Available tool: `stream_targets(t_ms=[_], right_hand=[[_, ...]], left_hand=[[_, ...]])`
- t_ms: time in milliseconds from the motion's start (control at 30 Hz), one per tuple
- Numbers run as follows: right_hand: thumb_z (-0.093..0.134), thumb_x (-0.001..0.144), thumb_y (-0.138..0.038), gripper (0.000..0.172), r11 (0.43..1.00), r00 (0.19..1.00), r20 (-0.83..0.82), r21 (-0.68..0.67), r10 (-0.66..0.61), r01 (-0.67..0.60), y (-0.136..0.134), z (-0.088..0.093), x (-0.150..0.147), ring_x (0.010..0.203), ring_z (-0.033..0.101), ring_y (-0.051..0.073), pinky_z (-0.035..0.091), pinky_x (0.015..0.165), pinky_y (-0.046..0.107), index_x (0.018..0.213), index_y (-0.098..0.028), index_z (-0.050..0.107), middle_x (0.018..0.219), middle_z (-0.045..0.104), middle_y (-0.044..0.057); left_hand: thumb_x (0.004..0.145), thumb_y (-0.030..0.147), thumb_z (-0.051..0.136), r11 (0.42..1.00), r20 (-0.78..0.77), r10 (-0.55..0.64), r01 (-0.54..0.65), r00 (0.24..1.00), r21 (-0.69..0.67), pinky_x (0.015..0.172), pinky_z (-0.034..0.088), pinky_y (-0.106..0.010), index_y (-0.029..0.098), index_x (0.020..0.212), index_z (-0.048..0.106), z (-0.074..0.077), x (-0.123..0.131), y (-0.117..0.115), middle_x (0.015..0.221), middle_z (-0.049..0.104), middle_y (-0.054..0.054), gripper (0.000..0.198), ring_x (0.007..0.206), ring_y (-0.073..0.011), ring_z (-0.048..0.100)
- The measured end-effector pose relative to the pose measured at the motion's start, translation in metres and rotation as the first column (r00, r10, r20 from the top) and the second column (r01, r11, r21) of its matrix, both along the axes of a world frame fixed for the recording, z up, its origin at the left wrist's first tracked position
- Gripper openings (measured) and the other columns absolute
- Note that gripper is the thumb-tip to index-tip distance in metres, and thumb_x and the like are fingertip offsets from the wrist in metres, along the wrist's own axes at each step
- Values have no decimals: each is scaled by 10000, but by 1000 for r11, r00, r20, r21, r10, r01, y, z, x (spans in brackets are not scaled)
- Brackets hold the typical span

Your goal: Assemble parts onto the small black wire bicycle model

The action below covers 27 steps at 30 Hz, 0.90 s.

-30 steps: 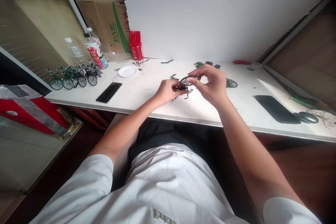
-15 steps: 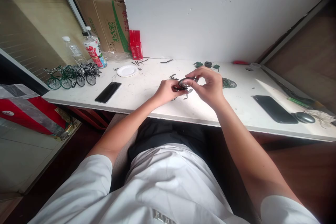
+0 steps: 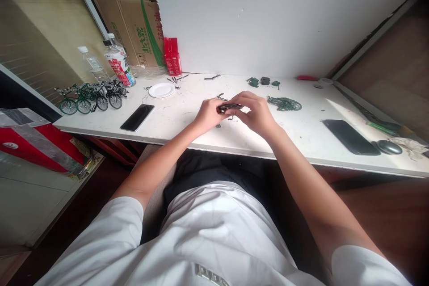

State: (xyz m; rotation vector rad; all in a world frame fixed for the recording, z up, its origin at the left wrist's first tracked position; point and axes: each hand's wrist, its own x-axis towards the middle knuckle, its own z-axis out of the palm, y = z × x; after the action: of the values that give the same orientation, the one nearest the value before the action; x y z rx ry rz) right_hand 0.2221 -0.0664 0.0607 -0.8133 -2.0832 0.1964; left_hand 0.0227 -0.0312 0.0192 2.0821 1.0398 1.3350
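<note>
**Small dark piece pinched between both hands, centre of frame**

The small dark piece (image 3: 229,107) sits just above the counter (image 3: 187,118), held edge-on between the left hand (image 3: 208,116) and the right hand (image 3: 256,114). The fingers of both hands are closed narrowly on it. It looks thin, stiff and light, probably metal or hard plastic with fine parts that could bend, so a fingertip grip at its rim seems the safest hold.

Tiny loose bits lie on the white, smooth counter right below. To the right rests a tangle of green parts (image 3: 284,103), with a flat black phone (image 3: 350,137) and a rounded mouse (image 3: 389,146) further right. At left lie another phone (image 3: 137,117), a white paper plate (image 3: 161,90) and a row of spoked model bicycles (image 3: 90,98).
</note>
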Motion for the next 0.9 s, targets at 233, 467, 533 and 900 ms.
stream_targets(t_ms=[233,467,533,900], right_hand=[[663,1073,-452,284,997,999,28,72,-39,37,12,-15,4,989,732,303,613,880,468,1217,-307,860,1062,777,113],[680,1059,-427,240,960,971,-5,149,-237,235,31,-24,17,1004,703,327,520,973,542,1168,-324,867,1048,787,110],[679,1056,-399,226,951,965,-39,164,-259,262,34,-26,20,1029,684,343,498,983,562,1175,-341,863,1075,789,111],[665,1043,-248,223,930,976,-163,315,-145,191,44,-40,15,985,639,297,560,849,504,1101,-338,861,1013,743,82]], left_hand=[[789,247,893,997,1,-71,70,998,41,899,500,-357,222,1016,798,4,-2,0,1019,759,-82,247,942,-251,664],[876,353,848,989,158,-56,32,986,147,1108,481,-412,227,1078,798,13,-6,-10,1237,725,-138,244,1257,-309,626],[916,501,820,997,226,38,-53,973,64,994,516,-385,221,983,788,12,-8,-9,1117,749,-131,289,1117,-279,653],[949,827,623,517,606,-194,606,771,-605,852,623,-314,125,1085,812,8,0,3,1128,856,-188,740,1004,-262,838]])
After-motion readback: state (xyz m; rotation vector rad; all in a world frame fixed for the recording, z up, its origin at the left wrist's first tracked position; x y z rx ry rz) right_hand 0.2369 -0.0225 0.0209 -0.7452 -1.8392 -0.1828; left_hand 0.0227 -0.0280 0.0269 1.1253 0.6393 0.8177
